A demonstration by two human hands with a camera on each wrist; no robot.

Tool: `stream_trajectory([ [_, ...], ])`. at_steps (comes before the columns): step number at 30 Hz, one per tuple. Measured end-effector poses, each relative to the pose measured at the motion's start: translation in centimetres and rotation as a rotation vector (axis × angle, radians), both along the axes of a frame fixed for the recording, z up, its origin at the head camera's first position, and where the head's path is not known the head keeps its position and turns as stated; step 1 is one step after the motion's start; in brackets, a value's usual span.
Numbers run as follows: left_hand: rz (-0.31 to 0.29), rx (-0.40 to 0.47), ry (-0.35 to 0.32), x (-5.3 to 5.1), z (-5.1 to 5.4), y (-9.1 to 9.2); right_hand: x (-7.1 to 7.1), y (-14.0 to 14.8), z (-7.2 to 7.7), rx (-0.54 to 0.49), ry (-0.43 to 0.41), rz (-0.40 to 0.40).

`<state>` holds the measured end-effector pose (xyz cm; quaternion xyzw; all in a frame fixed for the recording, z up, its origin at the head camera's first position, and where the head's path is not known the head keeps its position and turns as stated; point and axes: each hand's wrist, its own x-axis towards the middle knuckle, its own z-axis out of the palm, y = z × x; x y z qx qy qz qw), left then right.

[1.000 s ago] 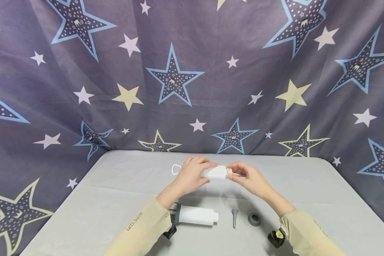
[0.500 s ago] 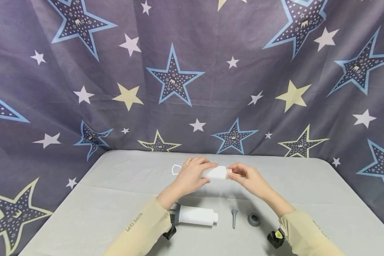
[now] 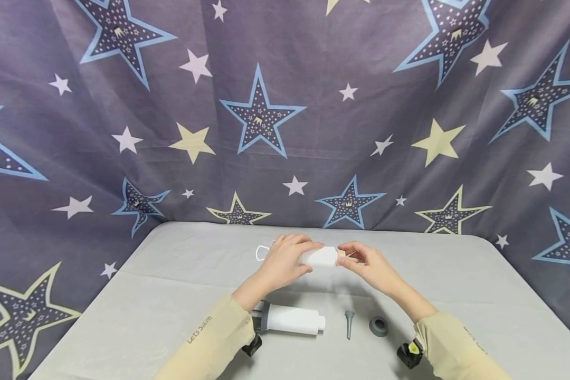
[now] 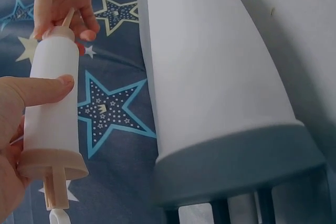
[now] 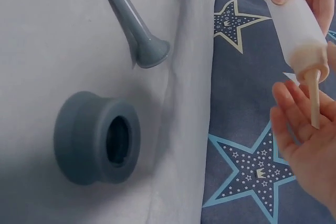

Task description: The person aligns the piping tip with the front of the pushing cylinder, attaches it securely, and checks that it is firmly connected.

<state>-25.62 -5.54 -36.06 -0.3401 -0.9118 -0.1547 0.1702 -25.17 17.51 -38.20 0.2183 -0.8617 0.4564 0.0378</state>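
Note:
My left hand (image 3: 283, 262) grips the white barrel (image 3: 318, 256) of a large plunger syringe with beige fittings, held level above the table. Its beige collar (image 4: 52, 163) and plunger stem show beyond that hand, with a white loop handle (image 3: 257, 252) at the far left. At the other end, my right hand (image 3: 371, 267) pinches the beige end cap (image 5: 308, 60) between thumb and forefinger. From that cap a thin beige nozzle (image 5: 314, 103) sticks out past the open-spread other fingers, towards the right palm.
A second white syringe (image 3: 292, 320) with grey fittings lies on the grey-covered table (image 3: 171, 306), close to the left wrist. To its right lie a grey nozzle (image 3: 349, 323) and a grey ring cap (image 3: 378, 326). A star-patterned curtain (image 3: 313, 121) hangs behind the table.
Both hands and the held syringe stay nearly in place. The right fingers shift slightly at the cap, and more of the nozzle shows than half a second ago.

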Motion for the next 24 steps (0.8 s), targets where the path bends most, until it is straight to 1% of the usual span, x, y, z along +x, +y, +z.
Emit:
stream_trajectory([
  [6,-0.004,0.01,-0.009,-0.1,-0.1,0.0,0.0,0.0,-0.1,-0.008,0.009,0.027],
  [11,-0.009,0.003,-0.001,-0.1,-0.2,0.0,0.2,0.1,0.2,0.005,0.061,0.035],
  [16,-0.012,0.0,0.007,-0.2,-0.1,0.0,1.8,-0.5,2.4,0.0,0.068,0.06],
  [18,-0.014,0.001,0.006,-0.1,-0.1,0.0,2.2,-0.7,3.0,-0.006,0.061,0.068],
  [20,-0.014,0.001,0.003,-0.1,-0.1,0.0,1.9,-0.5,2.5,-0.001,0.066,0.066],
  [24,-0.012,0.0,-0.005,0.1,0.0,0.1,0.7,0.2,0.8,0.009,0.07,0.056],
])
